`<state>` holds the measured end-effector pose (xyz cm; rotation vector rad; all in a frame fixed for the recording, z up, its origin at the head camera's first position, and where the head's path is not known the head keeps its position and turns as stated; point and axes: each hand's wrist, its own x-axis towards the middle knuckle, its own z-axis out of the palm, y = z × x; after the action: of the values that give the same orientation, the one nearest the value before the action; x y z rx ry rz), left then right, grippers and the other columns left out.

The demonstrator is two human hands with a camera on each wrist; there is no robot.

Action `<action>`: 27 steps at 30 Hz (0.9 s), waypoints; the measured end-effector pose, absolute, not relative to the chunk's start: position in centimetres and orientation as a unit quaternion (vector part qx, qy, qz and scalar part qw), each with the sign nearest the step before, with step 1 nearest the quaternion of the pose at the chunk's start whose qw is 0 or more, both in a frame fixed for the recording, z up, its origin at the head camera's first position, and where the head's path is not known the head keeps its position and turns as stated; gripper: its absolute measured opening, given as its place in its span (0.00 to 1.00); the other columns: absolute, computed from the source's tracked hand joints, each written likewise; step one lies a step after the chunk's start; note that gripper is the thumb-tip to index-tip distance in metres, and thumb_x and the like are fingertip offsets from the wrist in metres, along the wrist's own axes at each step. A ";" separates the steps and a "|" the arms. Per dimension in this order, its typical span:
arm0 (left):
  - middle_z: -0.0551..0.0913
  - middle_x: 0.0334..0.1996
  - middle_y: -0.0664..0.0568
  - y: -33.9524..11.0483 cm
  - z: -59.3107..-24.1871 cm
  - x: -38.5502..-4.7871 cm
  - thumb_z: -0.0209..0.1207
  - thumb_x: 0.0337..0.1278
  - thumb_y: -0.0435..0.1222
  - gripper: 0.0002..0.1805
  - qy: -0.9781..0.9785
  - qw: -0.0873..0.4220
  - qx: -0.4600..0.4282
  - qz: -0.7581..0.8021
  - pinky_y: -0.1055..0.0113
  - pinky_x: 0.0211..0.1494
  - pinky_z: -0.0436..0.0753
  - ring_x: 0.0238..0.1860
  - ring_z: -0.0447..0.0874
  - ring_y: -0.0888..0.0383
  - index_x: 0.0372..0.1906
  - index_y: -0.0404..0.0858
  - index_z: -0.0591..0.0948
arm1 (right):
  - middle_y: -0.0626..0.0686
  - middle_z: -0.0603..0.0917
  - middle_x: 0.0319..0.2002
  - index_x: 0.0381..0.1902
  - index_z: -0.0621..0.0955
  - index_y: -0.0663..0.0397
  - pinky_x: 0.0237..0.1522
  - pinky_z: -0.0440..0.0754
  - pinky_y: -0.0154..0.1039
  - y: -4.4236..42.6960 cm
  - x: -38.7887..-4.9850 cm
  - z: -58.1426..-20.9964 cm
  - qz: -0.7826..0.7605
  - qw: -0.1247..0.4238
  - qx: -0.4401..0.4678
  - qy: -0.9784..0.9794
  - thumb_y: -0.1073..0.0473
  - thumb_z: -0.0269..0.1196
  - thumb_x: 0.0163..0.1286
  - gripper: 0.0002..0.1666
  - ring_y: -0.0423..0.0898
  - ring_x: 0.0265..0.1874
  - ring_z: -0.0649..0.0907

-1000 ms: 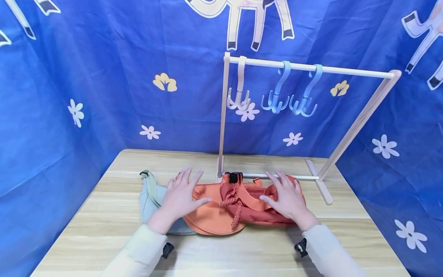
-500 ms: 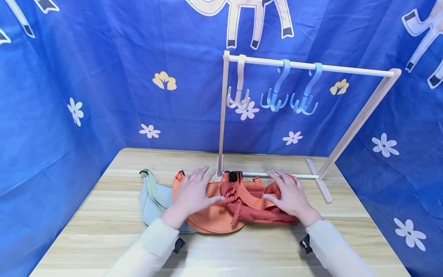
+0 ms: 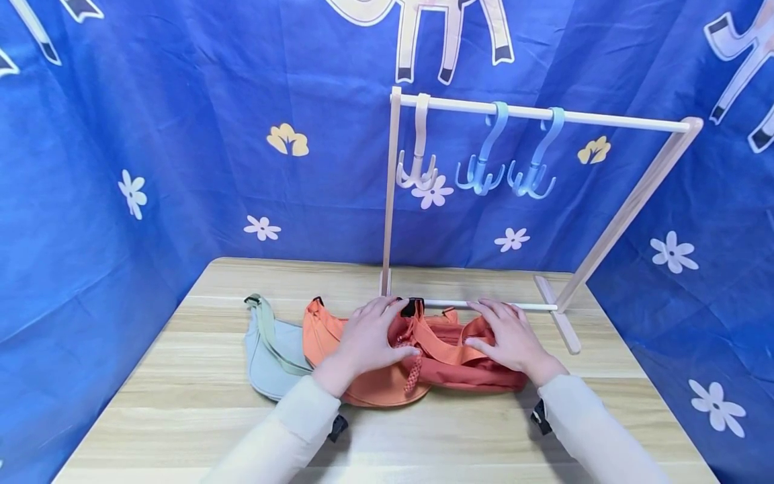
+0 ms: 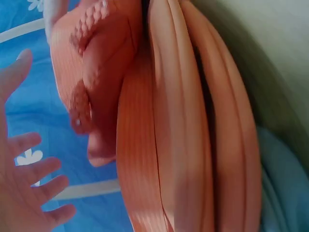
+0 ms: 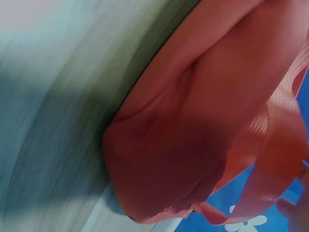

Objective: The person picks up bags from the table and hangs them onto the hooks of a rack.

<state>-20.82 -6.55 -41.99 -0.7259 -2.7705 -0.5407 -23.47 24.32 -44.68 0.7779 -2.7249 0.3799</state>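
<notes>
Three waist bags lie in a row on the table. The red waist bag (image 3: 459,375) is on the right, with an orange strap (image 3: 438,348), a braided cord and a black buckle. It overlaps the orange waist bag (image 3: 320,336), which overlaps the pale blue waist bag (image 3: 269,376) at the left. My left hand (image 3: 371,343), fingers spread, is over the join of the orange and red bags. The left wrist view shows those fingers (image 4: 41,171) apart from the fabric. My right hand (image 3: 510,343) is at the red bag's right end, fingers extended; contact is unclear.
A wooden rack (image 3: 623,215) stands behind the bags on the table (image 3: 199,349). From its top bar hang a pale claw hook (image 3: 417,165) and two blue ones, the middle hook (image 3: 482,165) and the right hook (image 3: 535,165). Blue patterned cloth (image 3: 199,168) surrounds the table.
My left hand has moved right, from over the pale blue and orange bags to the red bag's left end. My right hand has shifted slightly right. The bags look almost unmoved.
</notes>
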 end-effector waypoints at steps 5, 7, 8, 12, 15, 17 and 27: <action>0.66 0.67 0.44 -5.3 -42.0 -20.8 0.65 0.39 0.65 0.51 -0.937 0.108 -0.263 -0.202 0.47 0.64 0.62 0.67 0.61 0.43 0.70 0.45 0.65 | 0.57 0.70 0.63 0.68 0.68 0.45 0.62 0.52 0.62 24.7 -23.9 -45.0 0.136 0.134 0.283 -0.940 0.31 0.60 0.60 0.43 0.58 0.62 0.68; 0.66 0.67 0.45 -4.8 -42.0 -20.9 0.65 0.39 0.65 0.51 -0.935 0.106 -0.269 -0.203 0.46 0.64 0.62 0.66 0.62 0.41 0.70 0.45 0.65 | 0.57 0.70 0.64 0.68 0.68 0.46 0.62 0.51 0.61 24.9 -24.1 -45.1 0.136 0.129 0.287 -0.939 0.32 0.61 0.60 0.43 0.57 0.63 0.68; 0.66 0.66 0.45 -4.5 -42.0 -20.9 0.65 0.39 0.65 0.51 -0.935 0.106 -0.272 -0.201 0.46 0.64 0.62 0.66 0.62 0.41 0.70 0.46 0.65 | 0.57 0.70 0.64 0.68 0.68 0.46 0.62 0.51 0.62 25.1 -24.2 -45.2 0.136 0.126 0.289 -0.939 0.32 0.61 0.60 0.43 0.57 0.63 0.68; 0.67 0.66 0.46 -3.5 -41.8 -20.9 0.65 0.40 0.64 0.50 -0.933 0.099 -0.283 -0.199 0.49 0.66 0.61 0.66 0.63 0.44 0.70 0.46 0.66 | 0.58 0.69 0.65 0.68 0.67 0.45 0.62 0.49 0.63 25.4 -24.3 -45.3 0.139 0.106 0.289 -0.941 0.32 0.60 0.60 0.43 0.56 0.64 0.66; 0.68 0.65 0.48 -2.7 -41.7 -20.9 0.66 0.41 0.62 0.49 -0.930 0.090 -0.293 -0.205 0.51 0.66 0.63 0.66 0.63 0.49 0.70 0.45 0.66 | 0.59 0.69 0.65 0.68 0.67 0.44 0.61 0.49 0.65 25.6 -24.3 -45.2 0.142 0.094 0.288 -0.942 0.32 0.60 0.60 0.43 0.56 0.65 0.65; 0.68 0.65 0.48 -2.2 -41.7 -20.9 0.66 0.41 0.62 0.49 -0.927 0.083 -0.297 -0.211 0.51 0.64 0.65 0.66 0.63 0.50 0.69 0.45 0.66 | 0.60 0.68 0.65 0.68 0.68 0.44 0.61 0.49 0.65 25.7 -24.4 -45.3 0.143 0.089 0.290 -0.942 0.32 0.60 0.60 0.43 0.56 0.66 0.65; 0.70 0.65 0.50 -0.7 -42.0 -21.1 0.67 0.44 0.59 0.47 -0.911 0.028 -0.316 -0.265 0.54 0.64 0.66 0.66 0.63 0.49 0.70 0.44 0.66 | 0.58 0.75 0.60 0.63 0.73 0.50 0.59 0.50 0.66 26.1 -24.7 -45.4 0.164 0.078 0.321 -0.929 0.34 0.63 0.59 0.40 0.56 0.61 0.70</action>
<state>-21.08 -0.69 -41.99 -0.9740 -2.8109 -0.8195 -24.67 26.12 -45.39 0.9626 -2.7832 0.4904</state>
